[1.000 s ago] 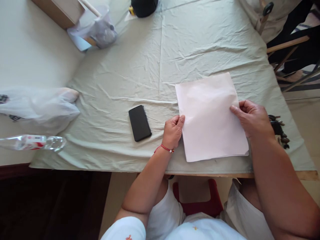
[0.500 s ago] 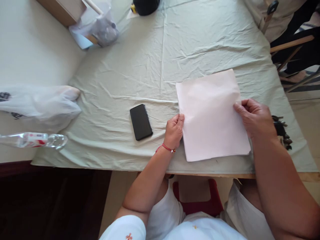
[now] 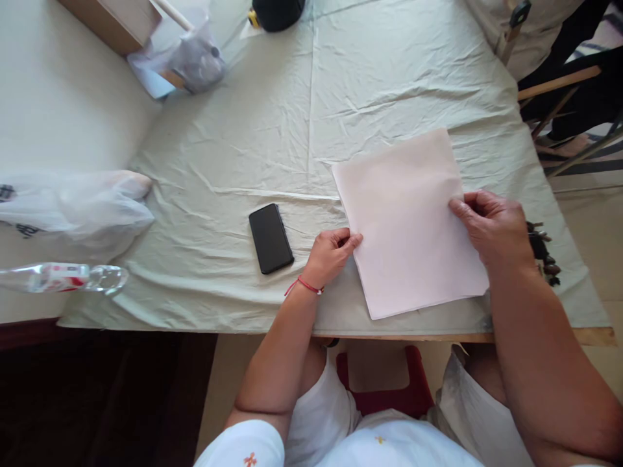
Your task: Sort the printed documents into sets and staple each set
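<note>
Several white sheets of paper (image 3: 409, 227) form a stack, turned a little on the cloth-covered table. My left hand (image 3: 331, 258), with a red string bracelet on the wrist, pinches the stack's left edge between thumb and fingers. At the right edge, my right hand (image 3: 494, 227) grips the paper with its thumb on top and its fingers curled. To the left of my left hand lies a black phone (image 3: 271, 239), screen up. Beside my right wrist sits a bunch of keys (image 3: 544, 253), partly hidden by the arm.
On the left are a clear plastic bottle (image 3: 68, 277) and a white plastic bag (image 3: 73, 211). A transparent bag (image 3: 197, 58), a cardboard box (image 3: 114, 23) and a black round object (image 3: 277, 11) stand at the back. Chair parts (image 3: 559, 84) and a seated person's leg are at the right.
The paper stack has turned slightly, its top shifting left. My left hand has moved a little left and down, still on the edge. The whole view has shifted slightly.
</note>
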Available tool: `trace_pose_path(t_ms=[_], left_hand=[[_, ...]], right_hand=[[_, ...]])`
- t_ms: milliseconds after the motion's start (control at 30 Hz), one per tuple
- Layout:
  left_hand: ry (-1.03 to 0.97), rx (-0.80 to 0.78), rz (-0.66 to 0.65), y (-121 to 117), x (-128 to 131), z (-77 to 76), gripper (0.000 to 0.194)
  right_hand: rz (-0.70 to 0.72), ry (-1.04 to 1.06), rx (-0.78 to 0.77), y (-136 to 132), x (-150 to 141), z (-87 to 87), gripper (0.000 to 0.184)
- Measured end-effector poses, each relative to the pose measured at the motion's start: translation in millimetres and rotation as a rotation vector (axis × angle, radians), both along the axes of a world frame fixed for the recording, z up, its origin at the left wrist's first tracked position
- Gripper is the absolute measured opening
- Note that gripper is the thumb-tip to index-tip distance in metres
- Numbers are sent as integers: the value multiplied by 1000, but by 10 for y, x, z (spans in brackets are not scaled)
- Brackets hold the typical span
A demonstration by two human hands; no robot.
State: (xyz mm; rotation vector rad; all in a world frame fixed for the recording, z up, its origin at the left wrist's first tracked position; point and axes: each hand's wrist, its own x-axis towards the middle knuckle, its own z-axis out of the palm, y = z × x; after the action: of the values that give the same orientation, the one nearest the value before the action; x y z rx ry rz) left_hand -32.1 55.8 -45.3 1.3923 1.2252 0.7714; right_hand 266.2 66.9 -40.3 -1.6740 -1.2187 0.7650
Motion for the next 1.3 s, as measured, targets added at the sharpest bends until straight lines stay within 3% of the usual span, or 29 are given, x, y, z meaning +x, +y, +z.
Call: trace_pose_path(t_ms=[167, 267, 433, 667, 1033, 1167, 1300], left_hand=[[164, 230, 139, 2, 29, -7, 54], [191, 276, 215, 12, 30, -9, 54], [73, 159, 244, 38, -5, -56, 55], [-187, -25, 209, 49, 35, -39, 62], [-124, 18, 266, 32, 87, -140, 59], [-169, -9, 261, 6, 95, -200, 52], [-146, 17, 258, -23, 100, -213, 53]], right_hand=[[-4, -36, 3, -21, 0, 15, 27], [-10, 14, -29, -35, -13, 7, 28], [0, 48, -36, -95, -41, -7, 27], [-26, -315, 171, -192, -113, 83, 16], [-2, -554, 322, -174, -160, 151, 15], [-76, -685, 376, -140, -156, 151, 17], [-68, -665, 360, -111, -150, 107, 19]])
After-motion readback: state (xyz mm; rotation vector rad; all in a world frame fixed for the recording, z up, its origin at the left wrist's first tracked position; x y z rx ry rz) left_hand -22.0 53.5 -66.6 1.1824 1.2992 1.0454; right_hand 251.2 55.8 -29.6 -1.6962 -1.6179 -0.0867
